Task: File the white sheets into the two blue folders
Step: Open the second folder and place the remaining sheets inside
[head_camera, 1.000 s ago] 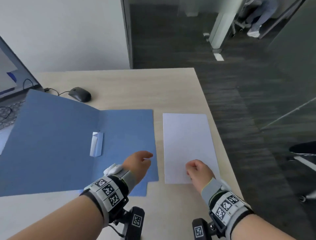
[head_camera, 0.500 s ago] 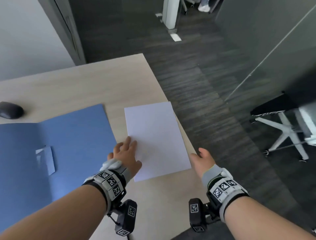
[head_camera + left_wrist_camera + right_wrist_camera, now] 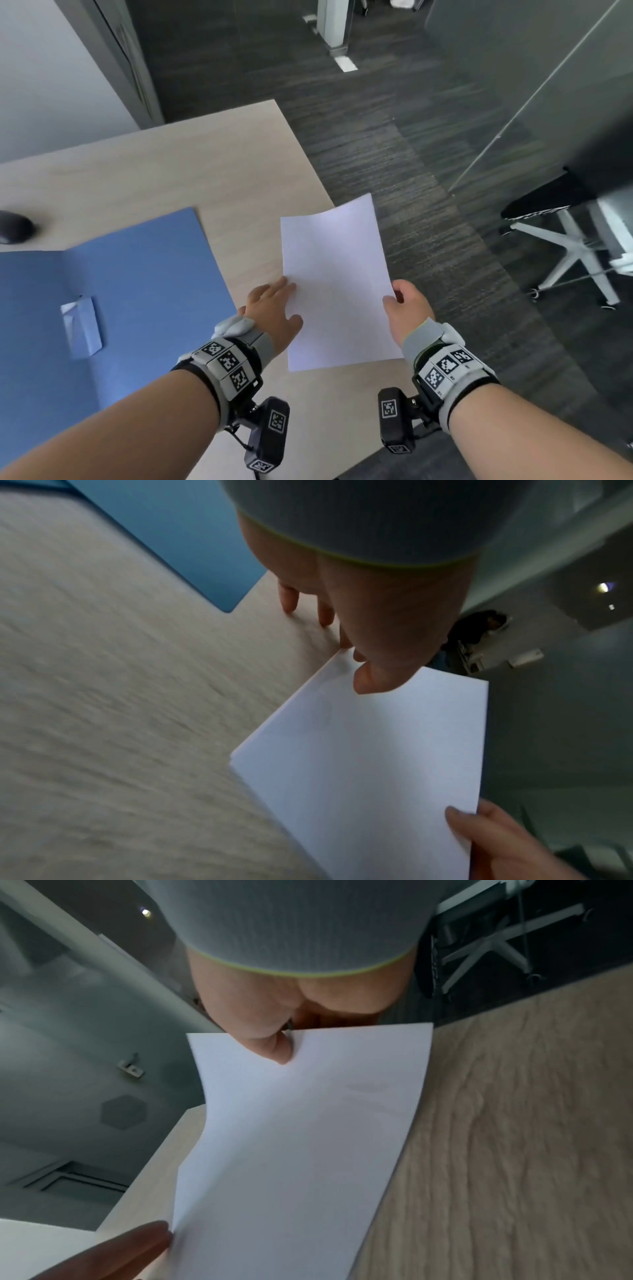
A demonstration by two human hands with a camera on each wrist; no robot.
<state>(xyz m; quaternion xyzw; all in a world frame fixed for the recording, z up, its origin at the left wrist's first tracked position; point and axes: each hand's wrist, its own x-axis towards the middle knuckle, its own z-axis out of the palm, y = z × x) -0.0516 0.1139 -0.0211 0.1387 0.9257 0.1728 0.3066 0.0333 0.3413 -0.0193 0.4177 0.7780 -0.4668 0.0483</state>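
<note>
A thin stack of white sheets (image 3: 335, 284) lies at the table's right edge, its far corner hanging over the floor and slightly bowed. My right hand (image 3: 404, 305) pinches the stack's right edge, thumb on top (image 3: 274, 1047) and fingers underneath. My left hand (image 3: 274, 308) lies flat at the stack's left edge with straight fingers; in the left wrist view its thumb (image 3: 369, 680) rests on the sheets (image 3: 369, 764). An open blue folder (image 3: 137, 291) lies flat to the left, with a small white fastener (image 3: 82, 325) near its fold. Only one folder is in view.
A dark mouse (image 3: 13, 229) sits at the far left of the light wooden table (image 3: 171, 171). Beyond the table's right edge is dark carpet, a white-legged office chair (image 3: 565, 233) and a glass partition.
The sheets have slid right, over the table's edge, and turned a little. My right hand moved from beside the stack to pinching its right edge. My left hand stays at the left edge.
</note>
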